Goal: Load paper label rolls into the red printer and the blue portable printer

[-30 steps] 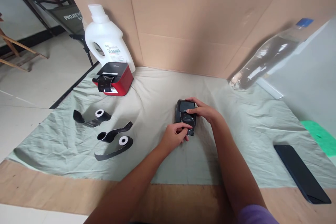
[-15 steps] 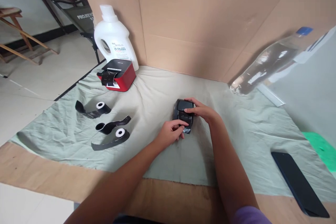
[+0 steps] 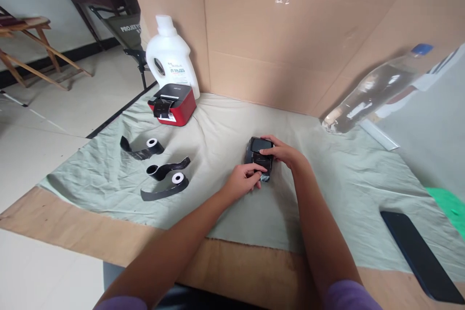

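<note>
In the head view, a small black printer (image 3: 262,145) lies on the cloth in front of me, a shiny black paper strip (image 3: 262,160) running over its near side. My right hand (image 3: 281,151) grips its right side, thumb on top near the strip and fingers around the far edge. From the left, my left hand (image 3: 244,179) pinches the strip near its lower end; the fingertips partly cover it. Off to the left lie black paper rolls, partly unwound: an upper roll (image 3: 155,145), a middle roll (image 3: 153,172) and a lower roll (image 3: 181,181).
A red and black printer (image 3: 184,106) with a black strip hanging out stands before a white detergent jug (image 3: 170,53). Cardboard (image 3: 254,34) walls the back. A clear bottle (image 3: 374,89) leans at the right; a dark phone (image 3: 417,252) lies near the front right edge.
The view has shifted a little, so most things sit farther right in the picture. Both hands keep nearly the same hold on the small printer and its strip.
</note>
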`<state>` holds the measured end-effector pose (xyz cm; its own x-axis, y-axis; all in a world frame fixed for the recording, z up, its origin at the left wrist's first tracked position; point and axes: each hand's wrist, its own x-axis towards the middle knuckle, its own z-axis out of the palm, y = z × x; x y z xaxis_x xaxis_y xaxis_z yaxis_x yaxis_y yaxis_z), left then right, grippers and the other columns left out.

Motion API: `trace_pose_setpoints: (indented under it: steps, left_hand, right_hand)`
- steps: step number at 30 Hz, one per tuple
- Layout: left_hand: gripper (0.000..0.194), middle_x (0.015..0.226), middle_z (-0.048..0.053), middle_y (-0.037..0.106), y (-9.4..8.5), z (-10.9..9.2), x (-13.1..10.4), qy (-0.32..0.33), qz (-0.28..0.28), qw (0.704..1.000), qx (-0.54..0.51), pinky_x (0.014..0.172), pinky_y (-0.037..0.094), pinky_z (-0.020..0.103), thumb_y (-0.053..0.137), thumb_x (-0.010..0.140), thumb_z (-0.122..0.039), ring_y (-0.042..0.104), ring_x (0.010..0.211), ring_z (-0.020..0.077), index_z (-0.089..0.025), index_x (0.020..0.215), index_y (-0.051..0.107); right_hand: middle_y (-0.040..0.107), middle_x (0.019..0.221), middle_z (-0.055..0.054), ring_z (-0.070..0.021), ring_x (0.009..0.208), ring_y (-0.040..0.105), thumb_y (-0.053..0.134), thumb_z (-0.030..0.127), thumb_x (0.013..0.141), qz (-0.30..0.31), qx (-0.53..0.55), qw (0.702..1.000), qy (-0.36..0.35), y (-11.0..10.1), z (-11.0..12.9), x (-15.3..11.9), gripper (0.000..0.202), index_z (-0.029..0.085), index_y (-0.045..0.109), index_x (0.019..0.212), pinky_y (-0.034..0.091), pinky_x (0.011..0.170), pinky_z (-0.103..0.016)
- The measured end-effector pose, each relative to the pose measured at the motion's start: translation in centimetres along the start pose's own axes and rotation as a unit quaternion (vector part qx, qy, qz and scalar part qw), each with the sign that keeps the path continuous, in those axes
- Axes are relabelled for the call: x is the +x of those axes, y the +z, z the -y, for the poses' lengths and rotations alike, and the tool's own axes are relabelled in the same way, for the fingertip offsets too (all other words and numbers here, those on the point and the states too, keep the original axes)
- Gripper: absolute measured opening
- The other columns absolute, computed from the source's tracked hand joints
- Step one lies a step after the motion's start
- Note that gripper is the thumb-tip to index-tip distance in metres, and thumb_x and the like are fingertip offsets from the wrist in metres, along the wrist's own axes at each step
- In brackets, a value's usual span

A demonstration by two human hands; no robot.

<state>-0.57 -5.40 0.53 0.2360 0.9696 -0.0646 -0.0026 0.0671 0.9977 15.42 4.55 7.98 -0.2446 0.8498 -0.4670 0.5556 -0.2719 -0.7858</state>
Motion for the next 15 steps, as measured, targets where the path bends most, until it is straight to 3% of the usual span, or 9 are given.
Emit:
trace_pose_setpoints:
  steps: [4,8,10,12,15]
  left_hand:
    - [0.038,0.055,-0.002,0.062,0.0,-0.3,-0.2,0.008,-0.014,1.0,0.012,0.048,0.038,0.02,0.059,0.088,-0.033,0.045,0.043,0.0081,-0.015,0.118,0.073]
    - [0.044,0.052,-0.006,0.054,-1.6,-0.8,0.3,0.072,-0.121,0.984,0.111,0.051,0.035,0.021,0.052,0.095,-0.034,0.041,0.046,0.0088,-0.02,0.134,0.067]
    - [0.044,0.062,-0.003,0.064,-2.9,-1.0,1.0,0.092,-0.155,0.96,0.216,0.058,0.04,0.022,0.048,0.096,-0.027,0.049,0.053,0.0106,-0.026,0.136,0.066]
    - [0.048,0.082,-0.001,0.075,-3.9,-1.2,1.7,0.089,-0.142,0.928,0.332,0.068,0.045,0.024,0.047,0.094,-0.02,0.06,0.066,0.0141,-0.033,0.137,0.065]
    - [0.051,0.109,0.0,0.078,-4.4,-1.4,2.3,0.075,-0.109,0.89,0.436,0.078,0.049,0.029,0.048,0.093,-0.018,0.069,0.086,0.0204,-0.04,0.136,0.064]
  right_hand:
    - [0.066,0.11,-0.003,-0.0195,0.087,0.055,0.073,0.035,0.073,0.01,0.002,1.0,0.001,-0.2,-0.5,0.2,0.069,0.033,0.052,0.139,0.038,0.068,-0.027]
    - [0.064,0.113,-0.004,-0.0191,0.087,0.053,0.075,0.038,0.071,0.007,0.0,1.0,-0.013,-0.4,-0.8,0.2,0.071,0.033,0.053,0.139,0.037,0.067,-0.026]
    - [0.064,0.113,-0.004,-0.019,0.087,0.053,0.076,0.039,0.071,0.011,-0.001,1.0,-0.019,-0.4,-0.8,0.2,0.071,0.033,0.054,0.139,0.036,0.065,-0.026]
    - [0.064,0.111,-0.003,-0.0183,0.085,0.053,0.077,0.04,0.072,0.013,-0.002,1.0,-0.021,-0.4,-0.9,0.3,0.071,0.034,0.054,0.138,0.035,0.063,-0.025]
    - [0.063,0.102,-0.002,-0.015,0.074,0.05,0.078,0.041,0.072,0.018,0.006,1.0,-0.023,-0.6,-1.3,0.5,0.071,0.034,0.054,0.139,0.034,0.058,-0.024]
